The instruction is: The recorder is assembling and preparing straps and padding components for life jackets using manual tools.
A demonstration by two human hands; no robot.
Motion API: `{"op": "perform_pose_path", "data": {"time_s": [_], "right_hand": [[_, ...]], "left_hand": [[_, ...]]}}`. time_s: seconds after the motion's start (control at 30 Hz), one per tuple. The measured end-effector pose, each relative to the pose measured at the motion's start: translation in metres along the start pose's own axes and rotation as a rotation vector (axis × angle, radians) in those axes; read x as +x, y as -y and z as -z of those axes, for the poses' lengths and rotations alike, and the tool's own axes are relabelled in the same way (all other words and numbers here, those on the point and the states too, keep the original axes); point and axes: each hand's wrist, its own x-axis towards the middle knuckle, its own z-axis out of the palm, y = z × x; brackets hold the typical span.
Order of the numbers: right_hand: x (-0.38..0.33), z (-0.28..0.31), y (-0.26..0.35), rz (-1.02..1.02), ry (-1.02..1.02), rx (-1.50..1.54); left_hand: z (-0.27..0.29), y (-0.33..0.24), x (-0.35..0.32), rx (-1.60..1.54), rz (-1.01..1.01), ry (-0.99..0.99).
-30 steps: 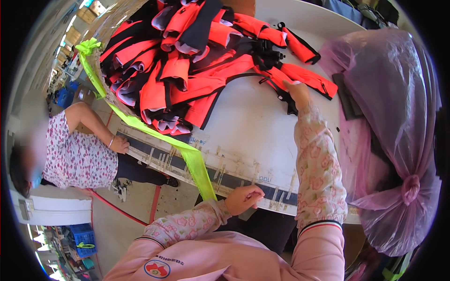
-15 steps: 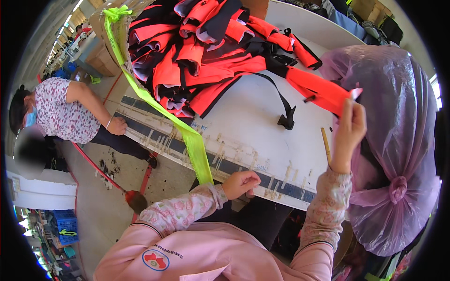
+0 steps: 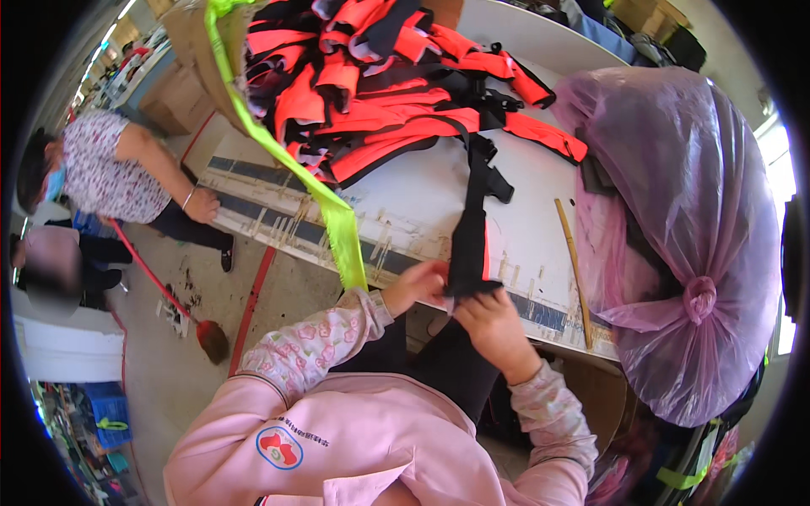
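Note:
A fabric strap (image 3: pixel 469 244), black with a thin orange edge, hangs down over the table's near edge from the heap. My right hand (image 3: pixel 494 331) is closed on its lower end. My left hand (image 3: pixel 415 287) has its fingers curled against the strap's left edge, near that same end; the fingertips are partly hidden. A black buckle piece (image 3: pixel 499 187) lies beside the strap's upper part. Farther back, a heap of orange and black straps (image 3: pixel 363 105) spills across the white table (image 3: pixel 531 228).
A yellow-green ribbon (image 3: pixel 342 228) runs along the heap's left side to the near edge. A thin wooden stick (image 3: pixel 574 270) lies on the right, beside a large knotted purple plastic bag (image 3: pixel 709 185). At left, a person (image 3: pixel 118 169) stands near a broom (image 3: pixel 211 341).
My right hand has come down and left from beside the purple bag, bringing a strap's end to the near edge. My left hand has met it there. The strap now shows its black side.

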Motion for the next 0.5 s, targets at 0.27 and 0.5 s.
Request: {"op": "perform_pose_path", "data": {"time_s": [0.27, 0.5], "right_hand": [[-0.048, -0.047, 0.034, -0.467, -0.018, 0.104], [-0.042, -0.02, 0.041, -0.355, -0.055, 0.375]], "left_hand": [[-0.048, 0.015, -0.024, 0.317, -0.157, 0.053], [-0.057, 0.029, -0.018, 0.53, -0.197, -0.407]]}}
